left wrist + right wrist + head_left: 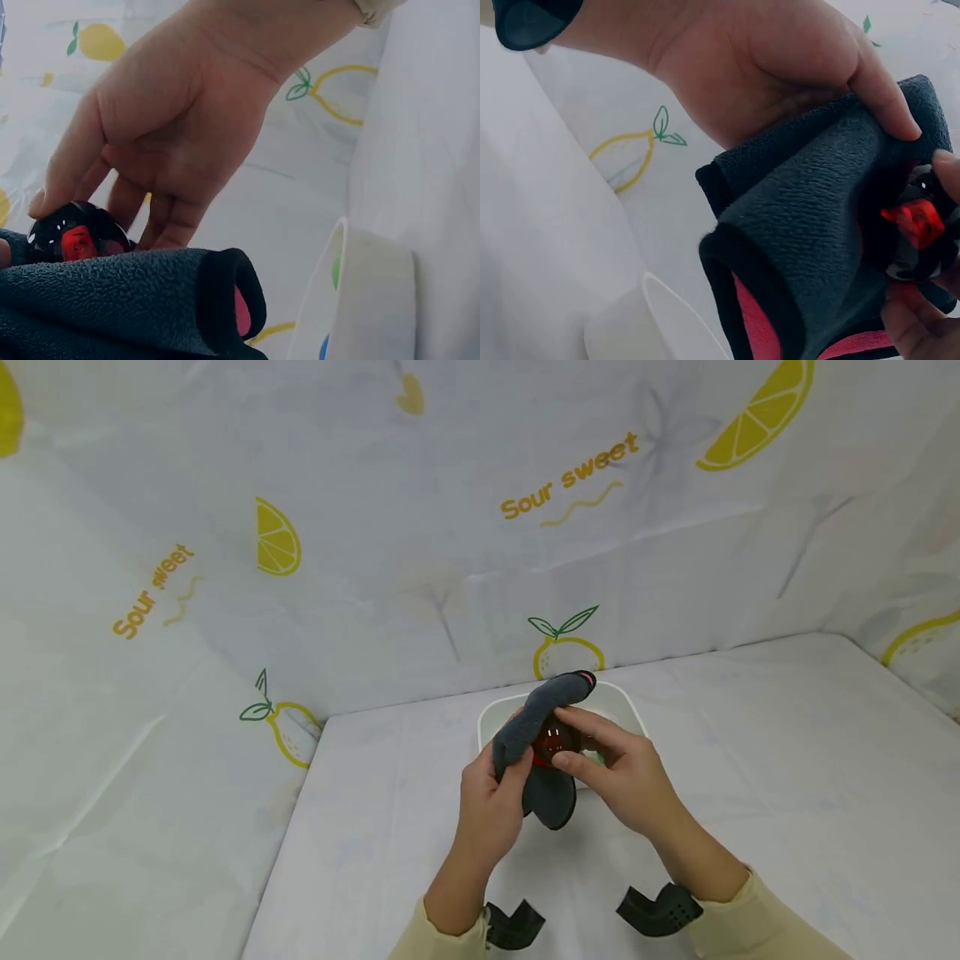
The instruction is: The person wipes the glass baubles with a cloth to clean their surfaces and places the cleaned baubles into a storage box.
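A dark grey cloth (550, 797) with black edging and a pink underside hangs folded from my left hand (489, 802), which grips it between thumb and fingers. Against the cloth sits a glossy, see-through dark red ball (553, 740). My right hand (628, 774) pinches this ball between thumb and fingertips. In the left wrist view, the right hand (180, 112) reaches down to the ball (79, 234) behind the cloth's fold (112, 300). From the right wrist view, the left thumb (889, 97) presses on the cloth (795, 217), and something bright red shows within the ball (919, 221).
Behind and below the hands stands a white container (622, 697) on a white-covered table (787, 777). Something green (337, 271) and something blue (324, 348) are partly visible inside it. A lemon-printed sheet (375, 568) rises behind the table.
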Demonstrator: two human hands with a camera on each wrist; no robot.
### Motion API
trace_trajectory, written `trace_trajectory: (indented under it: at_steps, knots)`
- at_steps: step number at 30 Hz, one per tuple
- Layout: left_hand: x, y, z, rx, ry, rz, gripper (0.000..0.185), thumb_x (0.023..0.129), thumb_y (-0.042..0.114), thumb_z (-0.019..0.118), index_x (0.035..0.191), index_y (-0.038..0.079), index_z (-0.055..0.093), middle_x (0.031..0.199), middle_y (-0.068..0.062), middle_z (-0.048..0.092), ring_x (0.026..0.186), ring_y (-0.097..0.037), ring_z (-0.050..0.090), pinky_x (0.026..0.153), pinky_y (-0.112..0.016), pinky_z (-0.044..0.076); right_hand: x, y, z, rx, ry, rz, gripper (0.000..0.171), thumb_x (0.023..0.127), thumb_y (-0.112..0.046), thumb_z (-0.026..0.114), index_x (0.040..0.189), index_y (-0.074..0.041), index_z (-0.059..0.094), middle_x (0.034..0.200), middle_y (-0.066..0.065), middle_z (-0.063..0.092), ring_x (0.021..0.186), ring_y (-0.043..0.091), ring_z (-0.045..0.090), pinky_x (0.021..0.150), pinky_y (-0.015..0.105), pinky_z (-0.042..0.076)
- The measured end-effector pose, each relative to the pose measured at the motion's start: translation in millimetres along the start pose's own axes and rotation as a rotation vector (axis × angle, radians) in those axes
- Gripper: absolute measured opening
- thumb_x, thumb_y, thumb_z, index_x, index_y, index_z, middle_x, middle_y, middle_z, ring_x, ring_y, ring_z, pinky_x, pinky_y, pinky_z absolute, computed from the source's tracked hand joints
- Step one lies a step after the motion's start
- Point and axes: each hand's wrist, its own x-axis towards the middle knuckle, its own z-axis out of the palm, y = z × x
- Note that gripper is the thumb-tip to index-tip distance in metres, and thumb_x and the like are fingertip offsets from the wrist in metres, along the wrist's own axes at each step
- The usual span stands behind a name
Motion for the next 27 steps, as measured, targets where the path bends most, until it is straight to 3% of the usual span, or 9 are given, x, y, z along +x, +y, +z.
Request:
trace_trajectory:
  at_steps: [4, 10, 14, 21, 27]
  knots:
    - [-1.5, -1.3, 3.5, -0.001, 0.023, -0.06, 0.03, 0.103, 0.027, 0.053, 0.124, 0.009, 0.064, 0.112, -0.005, 0.07, 0.106, -0.014, 0.066, 0.094, -0.031, 0.054, 0.4, -1.0, 1.7, 0.029, 0.022, -0.056, 0.059, 0.088, 0.007, 0.067, 0.143, -0.006, 0.05, 0.144, 0.012, 0.053, 0.122, 0.006, 0.057, 0.098, 0.016, 0.047]
    - [-3.9, 0.6, 8.0, -0.017, 0.026, -0.072, 0.026, 0.103, 0.024, 0.052, 0.117, 0.005, 0.064, 0.103, -0.008, 0.069, 0.097, -0.015, 0.065, 0.089, -0.029, 0.055, -0.5, -1.6, 5.4, 0.163, 0.255, -0.026, 0.048, 0.082, 0.011, 0.071, 0.126, 0.008, 0.052, 0.125, 0.008, 0.061, 0.104, 0.011, 0.065, 0.087, 0.02, 0.055]
    - [-5.1, 2.8, 8.8, -0.013, 0.025, -0.064, 0.025, 0.102, 0.021, 0.052, 0.115, 0.004, 0.065, 0.099, -0.01, 0.068, 0.093, -0.015, 0.063, 0.086, -0.029, 0.055, -1.7, -1.5, 7.8, 0.076, 0.326, -0.026, 0.037, 0.085, 0.007, 0.071, 0.121, 0.004, 0.063, 0.116, -0.001, 0.066, 0.101, 0.009, 0.068, 0.084, 0.019, 0.056]
    - [-5.1, 4.3, 7.2, -0.023, 0.035, -0.033, 0.025, 0.102, 0.02, 0.053, 0.117, 0.003, 0.064, 0.106, -0.01, 0.069, 0.097, -0.017, 0.066, 0.088, -0.029, 0.056, -1.7, 0.1, 7.5, 0.028, 0.232, -0.088, 0.046, 0.086, 0.011, 0.067, 0.13, 0.0, 0.061, 0.133, 0.003, 0.061, 0.115, 0.011, 0.064, 0.091, 0.021, 0.053]
    - [-3.3, 2.3, 4.5, -0.031, 0.025, -0.015, 0.03, 0.103, 0.02, 0.051, 0.127, 0.006, 0.061, 0.116, -0.008, 0.069, 0.105, -0.016, 0.067, 0.094, -0.03, 0.054, -2.1, -1.4, 5.1, -0.015, 0.11, -0.169, 0.048, 0.078, 0.014, 0.073, 0.124, 0.002, 0.066, 0.134, 0.01, 0.06, 0.125, 0.011, 0.057, 0.096, 0.02, 0.051]
